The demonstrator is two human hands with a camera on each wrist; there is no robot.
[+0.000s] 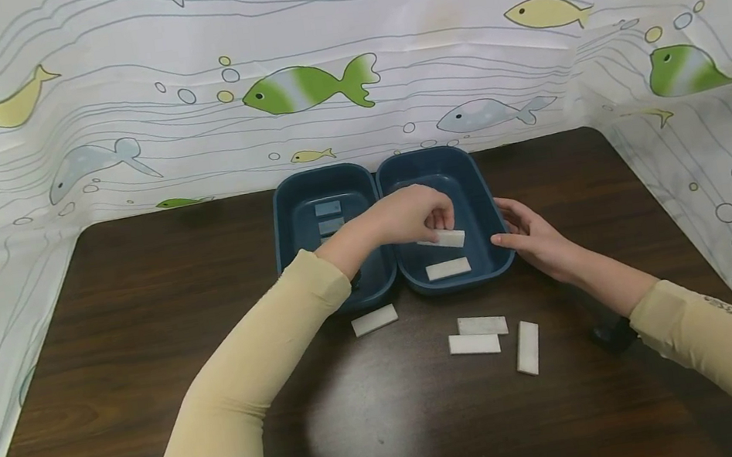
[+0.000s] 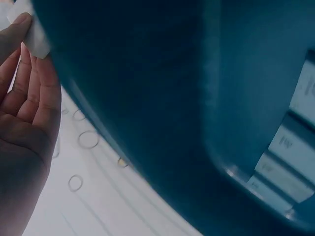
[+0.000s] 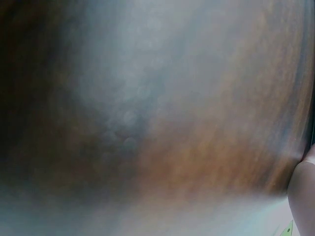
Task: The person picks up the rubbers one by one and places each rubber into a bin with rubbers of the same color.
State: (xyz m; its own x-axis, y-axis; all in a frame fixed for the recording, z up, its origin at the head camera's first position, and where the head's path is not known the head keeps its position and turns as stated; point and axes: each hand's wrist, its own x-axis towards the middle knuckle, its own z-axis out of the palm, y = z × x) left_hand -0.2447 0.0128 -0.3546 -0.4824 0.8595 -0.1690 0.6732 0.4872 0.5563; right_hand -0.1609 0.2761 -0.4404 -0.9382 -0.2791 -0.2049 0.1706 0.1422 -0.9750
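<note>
My left hand (image 1: pixel 415 214) reaches across the right-hand blue container (image 1: pixel 483 188) and pinches a white block (image 1: pixel 452 238) above its floor. In the left wrist view the thumb and fingers hold that white block (image 2: pixel 37 42) partly behind the container's wall. Another white block (image 1: pixel 448 269) lies inside the same container, near its front wall. At the container's right side, my right hand (image 1: pixel 544 242) grips the rim, its thumb over the edge and its fingers along the outside. The right wrist view is blurred, with only a bit of the right hand (image 3: pixel 302 191) at its edge.
The left-hand blue container (image 1: pixel 284 193) touches the other one and holds several blocks (image 1: pixel 328 209), partly hidden by my left forearm. On the dark table (image 1: pixel 141 330) in front lie white blocks (image 1: pixel 375 320), (image 1: pixel 481 326), (image 1: pixel 474 344), (image 1: pixel 527 348). A fish-print sheet (image 1: pixel 308 18) rises behind.
</note>
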